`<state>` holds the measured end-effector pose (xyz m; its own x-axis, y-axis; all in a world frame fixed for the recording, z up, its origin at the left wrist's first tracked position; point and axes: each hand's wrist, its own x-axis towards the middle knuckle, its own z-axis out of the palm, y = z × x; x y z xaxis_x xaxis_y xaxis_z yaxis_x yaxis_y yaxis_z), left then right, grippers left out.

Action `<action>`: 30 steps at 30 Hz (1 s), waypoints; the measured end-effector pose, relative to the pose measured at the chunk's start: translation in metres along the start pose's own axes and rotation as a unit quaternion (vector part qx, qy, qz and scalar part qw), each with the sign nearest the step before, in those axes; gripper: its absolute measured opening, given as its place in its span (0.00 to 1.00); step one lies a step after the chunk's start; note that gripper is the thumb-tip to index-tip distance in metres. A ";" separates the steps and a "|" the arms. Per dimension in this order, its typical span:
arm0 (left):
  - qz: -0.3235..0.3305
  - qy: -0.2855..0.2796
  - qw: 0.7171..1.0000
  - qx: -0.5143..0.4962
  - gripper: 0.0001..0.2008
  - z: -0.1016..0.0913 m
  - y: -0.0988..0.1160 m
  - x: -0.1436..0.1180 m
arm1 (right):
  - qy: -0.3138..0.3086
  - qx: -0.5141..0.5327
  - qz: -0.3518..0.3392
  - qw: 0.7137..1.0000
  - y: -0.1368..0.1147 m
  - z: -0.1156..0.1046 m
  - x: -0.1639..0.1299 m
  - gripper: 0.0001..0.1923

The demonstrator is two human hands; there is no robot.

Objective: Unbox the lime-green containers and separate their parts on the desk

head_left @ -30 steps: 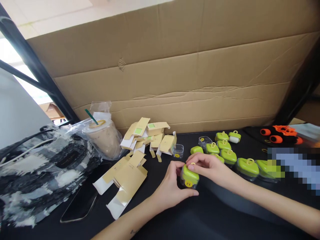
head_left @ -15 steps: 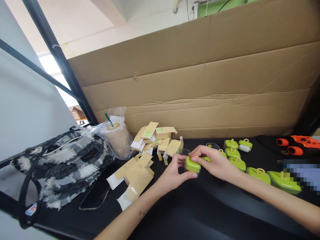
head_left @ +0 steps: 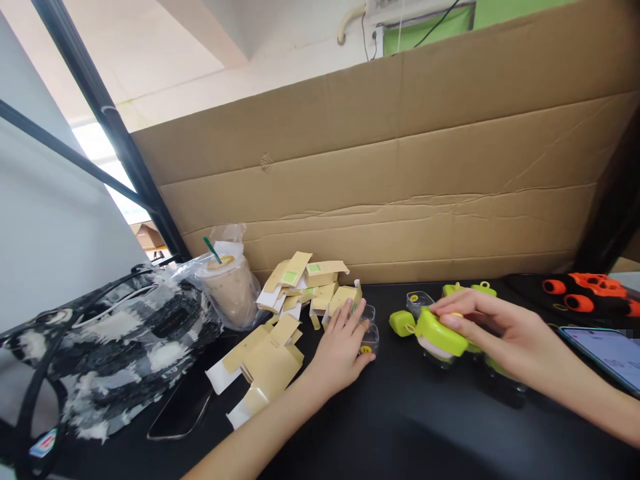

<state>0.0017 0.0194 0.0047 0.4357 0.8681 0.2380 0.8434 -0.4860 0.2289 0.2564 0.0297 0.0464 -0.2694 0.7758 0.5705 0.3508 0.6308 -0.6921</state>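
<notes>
My left hand (head_left: 340,350) is open, fingers spread, palm down over the small clear plastic boxes (head_left: 371,337) beside the cardboard packs; its fingertips lie against or just over them, I cannot tell which. Pinched by my right hand (head_left: 493,330) is a lime-green case (head_left: 440,333) with a whitish band and a clear bottom, held a little above the black table. Just left of it lies another green piece (head_left: 402,324) with a ring loop. Behind that stands a clear box (head_left: 419,303) with a yellow mark. More green cases (head_left: 484,289) are partly hidden by my right hand.
Opened small cardboard boxes (head_left: 277,347) are heaped at left centre. A bagged iced drink (head_left: 229,293), a dark phone (head_left: 183,407) and a black-and-white frayed bag (head_left: 145,347) lie further left. On the right are an orange toy-like frame (head_left: 600,285) and a lit phone (head_left: 607,357).
Both hands were together on a green case. The left has let go and moved left, opening over the clear boxes. The right has moved right, holding a green case.
</notes>
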 end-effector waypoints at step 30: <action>0.027 0.106 0.994 -0.012 0.28 0.053 0.075 0.051 | -0.224 -0.259 0.010 0.940 0.031 -0.040 -0.041 0.12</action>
<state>0.1033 0.0325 -0.0157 0.4017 0.8017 0.4427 0.8118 -0.5354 0.2330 0.3145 0.0172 0.0191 -0.5682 0.7883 0.2363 0.7176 0.6151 -0.3265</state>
